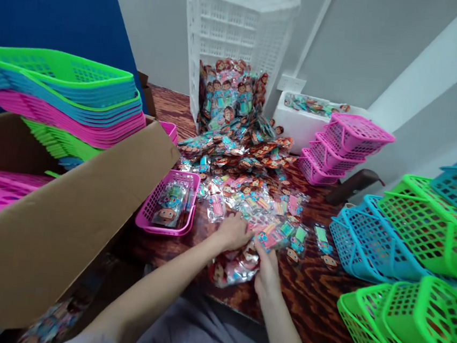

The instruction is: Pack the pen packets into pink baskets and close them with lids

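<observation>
A large heap of small clear plastic packets with cartoon figures [250, 195] spreads over the dark wood-grain table. My left hand [234, 231] lies on the near part of the heap, palm down, its fingers bent over the packets. To its right, my right hand [267, 269] is closed round the edge of a bunch of packets [235, 269] at the table's front edge. Just left of the heap stands a pink basket [139, 222] with several packets inside. Some of my fingertips are hidden among the shiny wrappers.
A white crate [243, 14] lies tipped behind the heap, spilling packets. Nested baskets [404, 237] stand at the right, pink baskets [335, 149] beside a white foam box [291, 125]. A cardboard box [70, 221] holding stacked baskets [68, 107] fills the left.
</observation>
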The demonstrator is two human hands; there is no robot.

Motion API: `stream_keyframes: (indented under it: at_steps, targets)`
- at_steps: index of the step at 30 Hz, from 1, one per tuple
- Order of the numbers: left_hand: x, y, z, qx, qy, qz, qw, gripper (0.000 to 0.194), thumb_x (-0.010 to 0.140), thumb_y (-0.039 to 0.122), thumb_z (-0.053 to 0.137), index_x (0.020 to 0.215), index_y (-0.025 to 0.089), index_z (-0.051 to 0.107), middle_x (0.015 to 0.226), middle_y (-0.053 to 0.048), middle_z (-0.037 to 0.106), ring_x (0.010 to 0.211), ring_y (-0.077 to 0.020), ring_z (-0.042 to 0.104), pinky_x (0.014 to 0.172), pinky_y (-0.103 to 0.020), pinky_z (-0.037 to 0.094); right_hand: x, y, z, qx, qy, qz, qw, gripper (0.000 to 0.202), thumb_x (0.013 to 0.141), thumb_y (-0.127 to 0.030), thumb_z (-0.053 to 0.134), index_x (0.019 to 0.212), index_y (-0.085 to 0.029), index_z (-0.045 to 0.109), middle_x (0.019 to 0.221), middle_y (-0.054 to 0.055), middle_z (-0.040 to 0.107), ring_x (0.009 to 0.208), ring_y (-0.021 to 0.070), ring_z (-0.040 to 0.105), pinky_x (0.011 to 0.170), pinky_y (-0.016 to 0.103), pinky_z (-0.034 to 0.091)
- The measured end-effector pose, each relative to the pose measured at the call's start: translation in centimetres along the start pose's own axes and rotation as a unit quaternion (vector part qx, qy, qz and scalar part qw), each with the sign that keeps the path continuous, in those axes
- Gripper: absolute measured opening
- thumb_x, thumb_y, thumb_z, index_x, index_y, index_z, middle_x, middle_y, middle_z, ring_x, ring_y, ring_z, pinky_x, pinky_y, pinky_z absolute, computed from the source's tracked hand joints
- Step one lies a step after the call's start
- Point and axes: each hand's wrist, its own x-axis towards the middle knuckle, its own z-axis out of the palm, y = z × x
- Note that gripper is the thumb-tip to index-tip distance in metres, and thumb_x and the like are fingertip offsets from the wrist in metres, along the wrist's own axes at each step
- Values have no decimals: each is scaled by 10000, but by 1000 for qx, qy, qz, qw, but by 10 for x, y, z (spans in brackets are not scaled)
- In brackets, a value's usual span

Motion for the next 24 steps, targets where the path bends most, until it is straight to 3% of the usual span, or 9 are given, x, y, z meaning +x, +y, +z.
stream_keyframes:
  at_steps: [2, 4, 8, 10, 14, 17, 20, 22, 24]
  targets:
    - [-12, 3, 4, -21, -8, -22, 1000, 528, 1003, 454, 319, 1128, 78, 669, 1168, -219, 602, 1046, -341, 636, 929, -458, 488, 20, -15, -9, -96, -34, -37, 994, 661, 562, -437, 840, 1132, -176, 629, 929, 51, 751, 847, 259, 702, 785, 388, 562]
    - [-26, 7, 10, -49, -18, -28, 998, 533, 1025, 403, 249, 1145, 81, 657, 1136, -202, 622, 1002, -303, 652, 913, -420, 494, 43, -38, -17, -243, -121, -55, 961, 671, 566, -439, 826, 1144, -152, 644, 935, 63, 753, 873, 270, 699, 819, 396, 557]
    - [-51, 19, 21, -114, -43, 7, 993, 428, 1026, 338, 300, 1091, 157, 682, 1081, -117, 690, 1059, -241, 633, 960, -323, 460, 85, -91, -5, -538, -329, -77, 773, 691, 577, -409, 819, 1206, -162, 672, 1080, 53, 742, 1034, 266, 666, 930, 357, 523]
    - [-55, 27, 27, -143, -42, 9, 989, 386, 1014, 324, 340, 1036, 170, 693, 1058, -94, 712, 1032, -222, 644, 937, -293, 464, 101, -110, 18, -596, -364, -71, 712, 707, 518, -363, 857, 1185, -194, 696, 1048, 22, 749, 1017, 261, 670, 921, 340, 524]
    - [-55, 32, 33, -176, -14, -28, 984, 347, 989, 353, 397, 981, 158, 684, 967, -88, 731, 896, -225, 674, 798, -289, 498, 112, -119, 66, -675, -377, -83, 629, 653, 459, -226, 890, 1093, -204, 735, 1022, 35, 749, 999, 276, 670, 917, 344, 513]
    - [-59, 22, 30, -186, 8, -32, 982, 272, 955, 353, 474, 1011, 177, 674, 949, -66, 733, 880, -225, 679, 776, -287, 496, 97, -114, 71, -706, -336, -140, 607, 605, 592, -161, 835, 1179, -180, 692, 1240, 126, 671, 1214, 349, 557, 1062, 460, 399]
    - [-68, 7, 23, -189, 18, -15, 982, 209, 921, 301, 529, 1035, 207, 676, 983, -48, 734, 932, -226, 682, 819, -291, 489, 74, -108, 46, -695, -240, -289, 613, 482, 850, -176, 631, 1330, -187, 587, 1389, 150, 557, 1344, 340, 421, 1137, 532, 270]
    - [-73, -2, 19, -188, 19, -11, 982, 198, 900, 277, 558, 1040, 212, 684, 1001, -52, 735, 953, -237, 684, 840, -306, 490, 58, -104, 23, -662, -206, -360, 624, 370, 923, -204, 548, 1286, -174, 607, 1285, 141, 612, 1250, 309, 493, 1094, 489, 347]
    - [-77, -6, 19, -190, 24, -14, 981, 250, 894, 276, 578, 1117, 216, 673, 1032, -60, 735, 980, -251, 683, 862, -328, 495, 40, -97, 2, -631, -210, -371, 649, 294, 949, -254, 533, 1212, -177, 639, 1196, 124, 647, 1165, 288, 542, 1030, 440, 422]
